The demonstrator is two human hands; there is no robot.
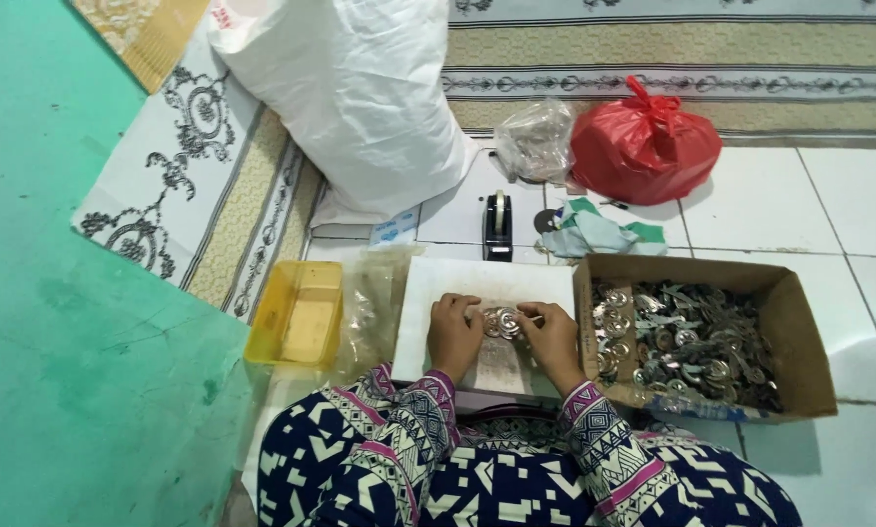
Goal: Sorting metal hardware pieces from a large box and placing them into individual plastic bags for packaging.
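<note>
One cardboard box (794,322), one yellow tub (296,312), one red bag (645,146), one white sack (355,98), one tape dispenser (497,226).

My sleeves (413,429) are long and reach my wrists, dark navy with white geometric shapes, zigzag bands and pink-magenta stripes near the cuffs. The same print covers my lap (516,488).
</note>
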